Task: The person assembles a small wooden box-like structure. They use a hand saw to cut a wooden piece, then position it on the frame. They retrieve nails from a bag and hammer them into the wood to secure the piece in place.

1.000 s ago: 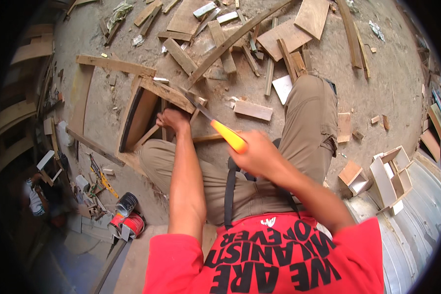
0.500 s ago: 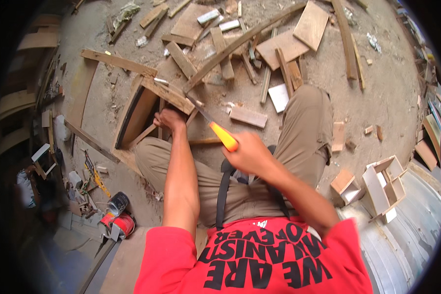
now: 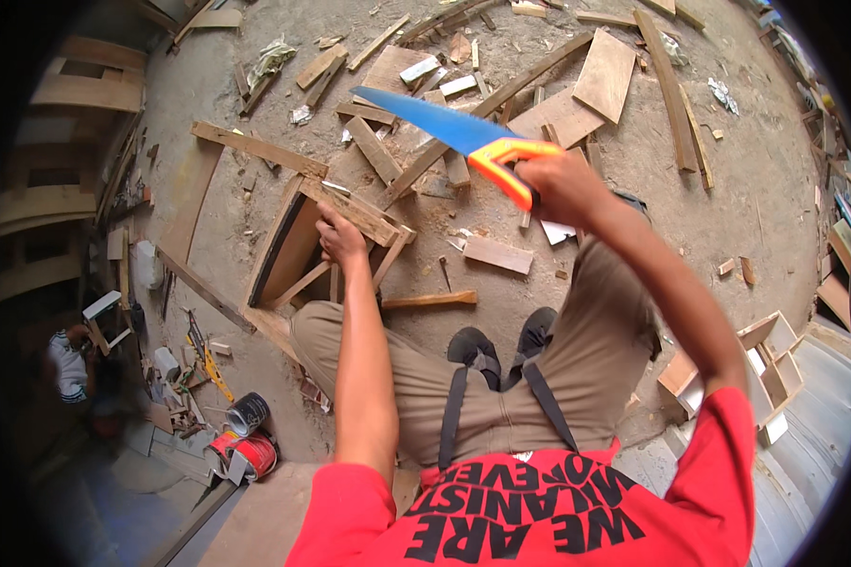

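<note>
A hand saw (image 3: 444,125) with a blue blade and an orange-yellow handle is raised in my right hand (image 3: 563,184), its blade pointing up and left, clear of the wood. My left hand (image 3: 340,233) is closed around the edge of a wooden frame (image 3: 355,213) that rests by my left knee. The fingertips show on top of the frame's board; part of the grip is hidden. A dark panel (image 3: 293,248) sits inside the frame. Beneath the frame's right side lies a wooden-handled tool (image 3: 430,300), perhaps a hammer, its head hidden.
Several boards and offcuts lie ahead, among them a plywood piece (image 3: 605,76) and a short block (image 3: 498,253). Paint cans (image 3: 246,454) stand at lower left near a yellow saw (image 3: 208,354). A compartmented wooden box (image 3: 775,364) is at right. Another person (image 3: 69,364) is at far left.
The saw has come away from the frame; my right hand has lifted it up and to the right, turning its blade flat into view. My left hand stays on the frame.
</note>
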The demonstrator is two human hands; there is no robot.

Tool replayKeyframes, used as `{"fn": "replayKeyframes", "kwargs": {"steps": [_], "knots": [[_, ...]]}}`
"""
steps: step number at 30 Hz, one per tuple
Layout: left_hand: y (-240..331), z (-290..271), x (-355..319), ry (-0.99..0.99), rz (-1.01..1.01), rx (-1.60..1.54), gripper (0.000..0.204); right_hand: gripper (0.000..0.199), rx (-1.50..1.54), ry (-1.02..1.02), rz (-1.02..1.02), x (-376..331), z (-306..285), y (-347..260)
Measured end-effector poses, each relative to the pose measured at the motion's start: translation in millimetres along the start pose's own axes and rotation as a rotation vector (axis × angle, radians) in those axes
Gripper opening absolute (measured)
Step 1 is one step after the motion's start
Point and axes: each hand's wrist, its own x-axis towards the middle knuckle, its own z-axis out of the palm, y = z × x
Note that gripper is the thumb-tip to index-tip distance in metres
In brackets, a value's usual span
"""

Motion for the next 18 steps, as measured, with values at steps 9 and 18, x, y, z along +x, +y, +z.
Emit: {"fn": "replayKeyframes", "kwargs": {"steps": [9,18], "knots": [[27,8,24,-0.196,0.082,-0.068,0.083,0.013,-0.341,-0.387,-0.119,-17,119,138],[25,-40,35,-0.433,-0.411,-0.539,0.034,0.052,0.297,0.05,0.15,-12,175,8]]}}
